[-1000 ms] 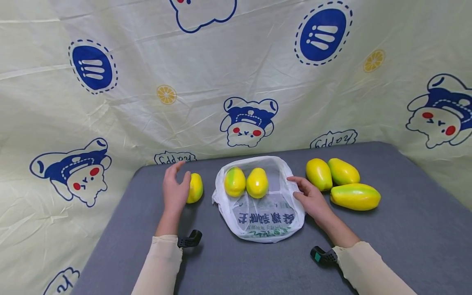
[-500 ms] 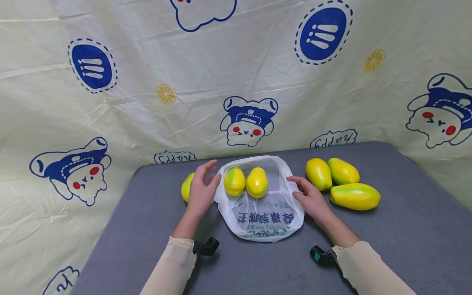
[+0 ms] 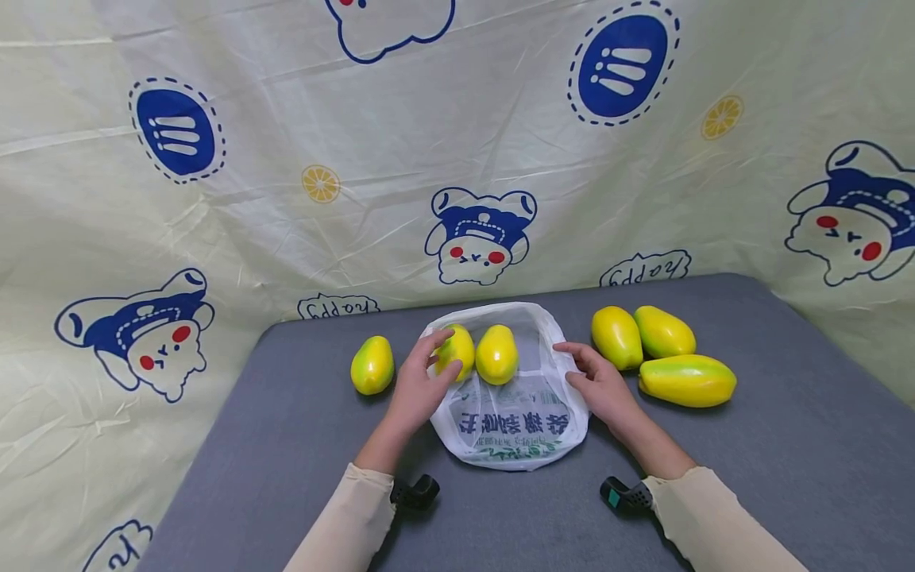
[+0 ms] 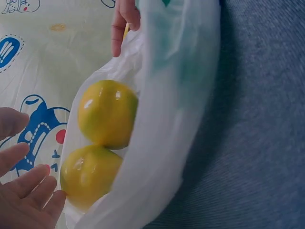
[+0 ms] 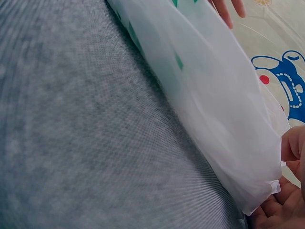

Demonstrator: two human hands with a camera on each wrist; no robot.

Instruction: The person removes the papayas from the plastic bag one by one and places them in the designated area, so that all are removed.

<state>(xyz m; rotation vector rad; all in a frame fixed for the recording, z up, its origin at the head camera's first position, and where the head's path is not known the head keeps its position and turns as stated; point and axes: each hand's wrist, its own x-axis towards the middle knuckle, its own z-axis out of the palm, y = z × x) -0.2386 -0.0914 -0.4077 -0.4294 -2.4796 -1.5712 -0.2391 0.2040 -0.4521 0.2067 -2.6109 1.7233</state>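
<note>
A white plastic bag (image 3: 516, 459) with dark printing lies with its mouth spread wide on the table. Inside are two yellow-green papayas, a left one (image 3: 463, 349) and a right one (image 3: 497, 355). My left hand (image 3: 422, 386) is over the bag's left rim beside the left papaya, partly covering it. In the left wrist view its fingers (image 4: 29, 183) are spread, with nothing held between them. My right hand (image 3: 602, 387) pinches the bag's right rim; in the right wrist view, white plastic runs between thumb and fingers (image 5: 279, 202).
A single papaya (image 3: 372, 365) lies left of the bag. To the right, three more sit close together: an upright one (image 3: 617, 338), a tilted one (image 3: 665, 330) and a sideways one (image 3: 687, 381). A printed cloth (image 3: 386, 238) hangs behind the grey table (image 3: 500, 524).
My left hand has moved right, from the lone papaya at the left to the left papaya in the bag. The lone papaya is uncovered. My right hand stays at the bag's rim.
</note>
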